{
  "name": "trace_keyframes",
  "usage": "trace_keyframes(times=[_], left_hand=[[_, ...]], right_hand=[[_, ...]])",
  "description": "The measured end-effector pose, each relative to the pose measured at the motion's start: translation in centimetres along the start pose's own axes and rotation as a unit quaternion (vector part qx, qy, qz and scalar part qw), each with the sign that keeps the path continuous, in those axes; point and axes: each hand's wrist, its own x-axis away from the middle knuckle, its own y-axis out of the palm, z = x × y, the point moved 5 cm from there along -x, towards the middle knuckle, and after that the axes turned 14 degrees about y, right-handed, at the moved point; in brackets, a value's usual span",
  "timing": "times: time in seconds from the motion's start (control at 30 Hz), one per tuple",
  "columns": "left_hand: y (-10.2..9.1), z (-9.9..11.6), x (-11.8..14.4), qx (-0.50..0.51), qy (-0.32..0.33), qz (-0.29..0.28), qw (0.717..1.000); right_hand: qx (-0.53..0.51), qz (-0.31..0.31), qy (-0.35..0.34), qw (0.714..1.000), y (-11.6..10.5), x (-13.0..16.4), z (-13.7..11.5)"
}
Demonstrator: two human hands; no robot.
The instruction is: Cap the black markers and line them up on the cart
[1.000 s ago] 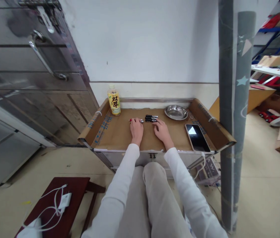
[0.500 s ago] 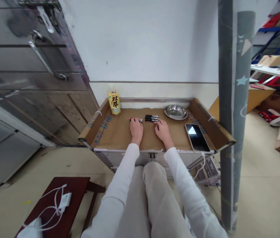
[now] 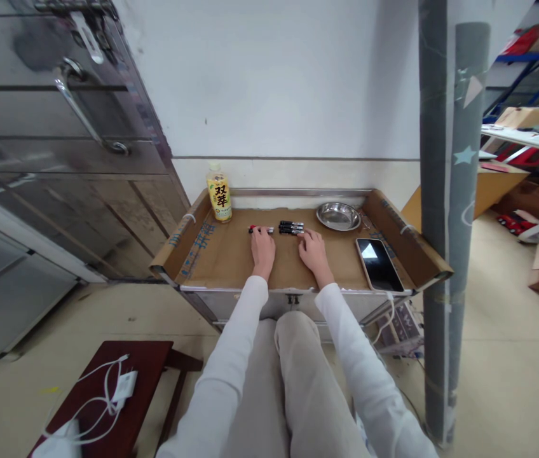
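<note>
While our left hand [image 3: 263, 252] and right hand [image 3: 314, 250] lie flat and empty near the pens [image 3: 291, 228], we should pinch one pen only.

There are three black markers [image 3: 291, 228] in a bunch, one red marker [image 3: 260, 229], one drink bottle [image 3: 218, 193], one metal bowl [image 3: 339, 216], one phone [image 3: 379, 264] and two hands [image 3: 263, 250].

Bare cardboard [image 3: 224, 257] is left open at the left; the right is blocked by the phone [image 3: 379, 264] and steel bowl [image 3: 339, 216].
</note>
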Motion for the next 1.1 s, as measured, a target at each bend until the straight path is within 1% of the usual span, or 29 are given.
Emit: trace_keyframes(times=[0.1, 0.17, 0.27, 0.33, 0.5, 0.7, 0.9, 1.1], left_hand=[[-0.1, 0.4, -0.1, 0.003, 0.037, -0.005, 0.999], [0.0, 1.0, -0.2, 0.01, 0.084, -0.017, 0.996], [0.4, 2.1, -0.1, 0.02, 0.17, -0.051, 0.984], [0.8, 2.4, 0.0, 0.017, 0.196, -0.071, 0.978], [1.3, 2.1, 0.0, 0.001, 0.188, -0.091, 0.978], [1.0, 2.2, 0.0, 0.002, 0.176, -0.099, 0.979], [0.9, 2.2, -0.1, 0.021, 0.173, -0.084, 0.981], [1.1, 2.1, 0.0, 0.011, 0.169, -0.094, 0.981]], right_hand=[[0.024, 0.0, 0.012, 1.0, -0.1, 0.1, -0.1], [0.042, -0.002, 0.019, 0.999, -0.1, 0.1, -0.1], [0.061, -0.005, 0.028, 0.998, -0.2, 0.2, -0.2], [0.065, -0.006, 0.033, 0.997, -0.3, 0.2, -0.2], [0.063, 0.0, 0.034, 0.997, -0.4, 0.2, -0.2], [0.044, 0.007, 0.04, 0.998, -0.3, 0.2, -0.1], [0.035, 0.009, 0.031, 0.999, -0.3, 0.2, 0.0], [0.052, 0.004, 0.031, 0.998, -0.3, 0.3, -0.1]])
